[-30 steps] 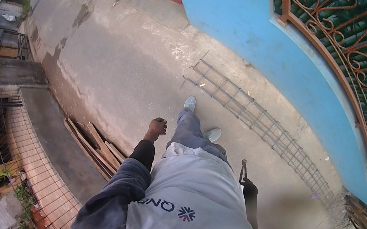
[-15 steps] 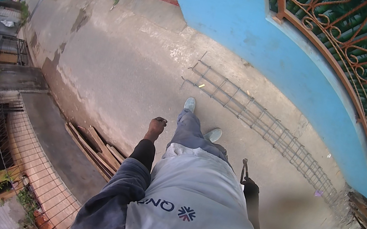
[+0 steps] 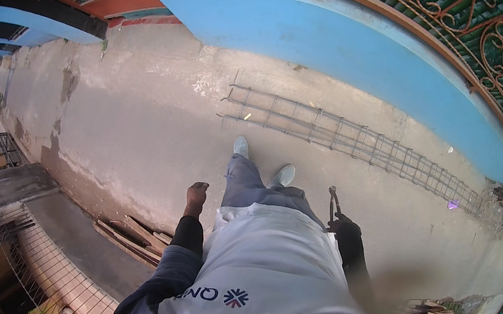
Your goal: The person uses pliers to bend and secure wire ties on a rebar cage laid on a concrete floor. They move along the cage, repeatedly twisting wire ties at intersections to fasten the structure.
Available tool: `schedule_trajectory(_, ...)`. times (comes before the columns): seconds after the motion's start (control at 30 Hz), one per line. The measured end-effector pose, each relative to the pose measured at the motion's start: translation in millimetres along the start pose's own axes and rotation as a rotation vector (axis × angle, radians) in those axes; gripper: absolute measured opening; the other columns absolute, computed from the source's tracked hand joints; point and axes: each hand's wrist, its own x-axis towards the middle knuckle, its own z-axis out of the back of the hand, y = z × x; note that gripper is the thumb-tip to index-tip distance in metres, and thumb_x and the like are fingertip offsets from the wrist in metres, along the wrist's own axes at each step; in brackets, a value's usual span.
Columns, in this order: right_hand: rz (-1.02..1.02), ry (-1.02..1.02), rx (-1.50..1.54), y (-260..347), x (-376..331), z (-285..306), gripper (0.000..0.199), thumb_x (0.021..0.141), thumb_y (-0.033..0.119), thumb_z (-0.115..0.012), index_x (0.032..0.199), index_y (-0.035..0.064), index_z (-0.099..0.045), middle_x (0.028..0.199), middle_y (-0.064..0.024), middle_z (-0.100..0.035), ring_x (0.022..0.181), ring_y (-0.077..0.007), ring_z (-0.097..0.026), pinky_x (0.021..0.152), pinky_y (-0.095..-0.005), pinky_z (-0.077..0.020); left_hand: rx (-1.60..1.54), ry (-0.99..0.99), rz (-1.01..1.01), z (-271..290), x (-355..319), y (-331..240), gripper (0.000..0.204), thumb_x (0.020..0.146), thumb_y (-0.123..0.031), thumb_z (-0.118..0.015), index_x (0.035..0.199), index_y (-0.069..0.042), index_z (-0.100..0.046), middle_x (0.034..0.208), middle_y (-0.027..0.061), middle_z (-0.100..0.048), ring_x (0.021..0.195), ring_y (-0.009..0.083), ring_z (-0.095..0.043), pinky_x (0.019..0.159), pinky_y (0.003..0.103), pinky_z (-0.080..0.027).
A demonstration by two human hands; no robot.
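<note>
Walking toward the rebar cage [image 3: 361, 146] lying ahead by the blue wall [image 3: 325, 42], keep your right hand [image 3: 341, 227] clamped on the pliers [image 3: 332, 201], tips low; your left hand [image 3: 196, 196] hangs curled, empty.

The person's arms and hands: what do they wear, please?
The left arm has a long sleeve, grey-blue above the elbow and black at the forearm. The left hand is bare. The right hand wears a dark glove, the right arm a dark sleeve.
</note>
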Motion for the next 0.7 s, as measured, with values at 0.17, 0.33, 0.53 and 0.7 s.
schedule_trajectory(0.17, -0.099, 0.083, 0.288, 19, 6, -39, 0.052, 0.084, 0.005, -0.06, 0.134, 0.0113, -0.046, 0.092, -0.0156, -0.062, 0.074, -0.0291, -0.064, 0.066, -0.046, -0.0565, 0.168, -0.021, -0.031, 23, -10, -10, 0.026, 0.085, -0.019, -0.064, 0.104, -0.002, -0.07, 0.101, 0.0156, -0.07, 0.095, 0.0228, -0.064, 0.085, 0.033, -0.047)
schedule_trajectory(0.33, -0.138, 0.007, -0.103, 10, 8, -60, 0.056, 0.08, 0.005, -0.063, 0.133, 0.0137, -0.047, 0.098, -0.0154, -0.062, 0.086, -0.0294, -0.065, 0.07, -0.0436, -0.0557, 0.616, -0.064, 0.025, 12, -34, -68, 0.022, 0.087, -0.022, -0.064, 0.102, -0.007, -0.073, 0.096, 0.0175, -0.071, 0.089, 0.0239, -0.066, 0.077, 0.035, -0.049)
schedule_trajectory(0.53, 0.094, 0.047, -0.766, 4, 8, -88, 0.058, 0.077, 0.015, -0.065, 0.133, 0.0144, -0.051, 0.119, -0.0118, -0.062, 0.099, -0.0237, -0.065, 0.082, -0.035, -0.0517, 0.353, 0.082, -0.138, 16, 28, -49, 0.024, 0.086, -0.022, -0.067, 0.101, -0.004, -0.072, 0.089, 0.0132, -0.072, 0.086, 0.024, -0.066, 0.077, 0.035, -0.05)
schedule_trajectory(0.7, 0.049, 0.018, -0.465, 31, -18, -103, 0.053, 0.079, 0.026, -0.062, 0.128, 0.008, -0.054, 0.11, -0.0166, -0.065, 0.099, -0.0294, -0.064, 0.083, -0.0383, -0.0499, 0.244, 0.172, 0.021, 2, 70, -79, 0.024, 0.089, -0.02, -0.064, 0.103, -0.002, -0.069, 0.076, 0.0096, -0.068, 0.067, 0.0178, -0.064, 0.058, 0.03, -0.049)
